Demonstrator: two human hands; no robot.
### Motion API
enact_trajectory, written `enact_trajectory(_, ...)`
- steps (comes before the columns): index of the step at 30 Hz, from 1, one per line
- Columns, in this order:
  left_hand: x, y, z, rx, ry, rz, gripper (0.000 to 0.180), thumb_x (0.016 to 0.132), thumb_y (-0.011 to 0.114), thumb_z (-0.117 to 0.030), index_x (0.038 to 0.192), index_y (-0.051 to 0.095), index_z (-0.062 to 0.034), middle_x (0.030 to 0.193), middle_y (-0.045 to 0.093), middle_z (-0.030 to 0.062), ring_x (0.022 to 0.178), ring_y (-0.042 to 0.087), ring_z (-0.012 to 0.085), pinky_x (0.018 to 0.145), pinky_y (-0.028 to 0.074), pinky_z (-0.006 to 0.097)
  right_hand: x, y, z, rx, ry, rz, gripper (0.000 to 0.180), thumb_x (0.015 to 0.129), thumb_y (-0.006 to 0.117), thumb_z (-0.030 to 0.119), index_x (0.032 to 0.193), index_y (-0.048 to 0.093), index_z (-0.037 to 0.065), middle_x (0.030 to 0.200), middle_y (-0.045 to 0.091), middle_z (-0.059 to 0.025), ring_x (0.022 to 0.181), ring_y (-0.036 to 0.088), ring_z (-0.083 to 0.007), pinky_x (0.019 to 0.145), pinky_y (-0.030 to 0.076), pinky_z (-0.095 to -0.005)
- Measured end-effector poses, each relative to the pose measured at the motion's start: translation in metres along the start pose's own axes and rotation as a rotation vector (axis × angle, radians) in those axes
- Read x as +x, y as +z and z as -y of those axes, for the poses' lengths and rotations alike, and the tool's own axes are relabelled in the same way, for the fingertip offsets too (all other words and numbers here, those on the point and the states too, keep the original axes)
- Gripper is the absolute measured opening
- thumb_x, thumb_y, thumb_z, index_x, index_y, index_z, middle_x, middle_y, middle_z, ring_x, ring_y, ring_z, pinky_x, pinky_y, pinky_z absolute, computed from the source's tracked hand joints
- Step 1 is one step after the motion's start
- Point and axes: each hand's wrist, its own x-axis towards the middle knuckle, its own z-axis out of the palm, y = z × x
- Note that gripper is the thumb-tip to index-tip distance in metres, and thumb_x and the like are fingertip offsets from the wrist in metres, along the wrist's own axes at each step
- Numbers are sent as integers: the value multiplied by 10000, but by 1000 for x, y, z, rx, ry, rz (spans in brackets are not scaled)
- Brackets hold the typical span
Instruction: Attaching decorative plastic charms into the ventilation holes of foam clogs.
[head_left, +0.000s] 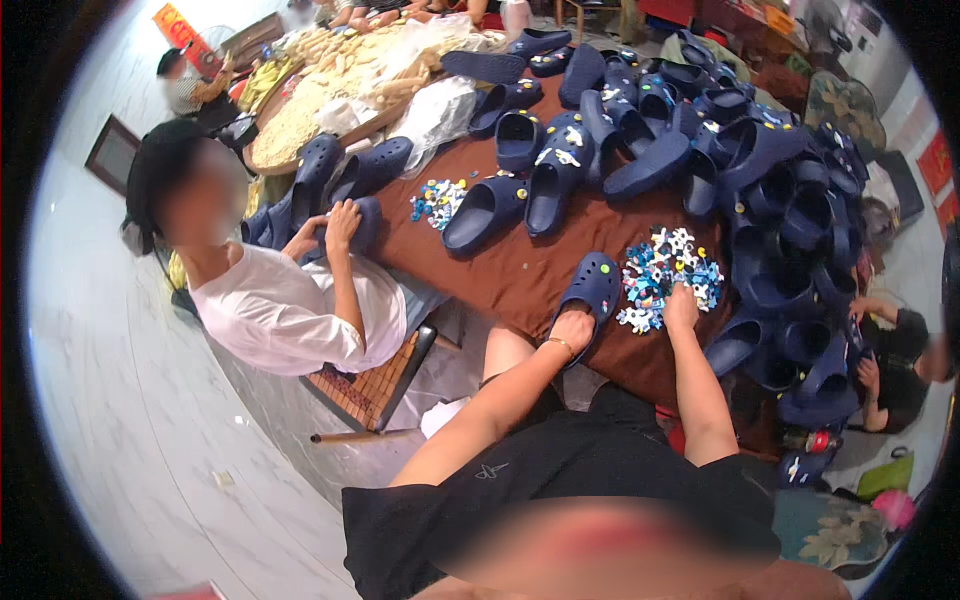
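Note:
My left hand (573, 330) grips a navy clog (594, 281) at its heel opening, near the table's front edge. The clog points away from me, and a small yellow-green charm sits on its holed upper. Just right of it lies a pile of small shoe charms (647, 283) in white, blue and black, with bits of yellow. Into the pile's near side reaches my right hand (681, 308), its fingers closed and pointing down. What those fingers hold, if anything, is hidden.
Many navy clogs (785, 215) are heaped along the table's right and far side. A smaller charm pile (438, 203) lies by a clog. At left, a seated person (290, 290) handles a clog on the brown tablecloth (480, 285). Another person is at far right.

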Motion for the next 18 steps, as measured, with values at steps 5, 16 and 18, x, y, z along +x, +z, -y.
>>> enact_trajectory(5,0,-1,3,-42,12,-94,213,709,401,-144,618,564,-40,688,579,166,677,566,307,631,447,397,5,0,1,14,19,66,185,730,527,78,906,501,27,904,519,-198,841,526,-376,700,440,-444)
enact_trajectory(16,-2,-9,1,-44,33,-15,215,725,397,-135,661,580,-42,731,589,157,713,575,290,658,452,381,3,4,-2,-98,-47,58,152,749,436,39,876,515,15,881,518,-206,791,537,-372,678,447,-438)
enact_trajectory(18,-2,-7,1,-34,37,-17,215,726,396,-136,664,580,-44,737,589,156,720,575,289,661,451,380,4,7,-5,-80,-159,-89,133,758,411,59,823,521,25,823,516,-183,752,539,-357,649,442,-426)
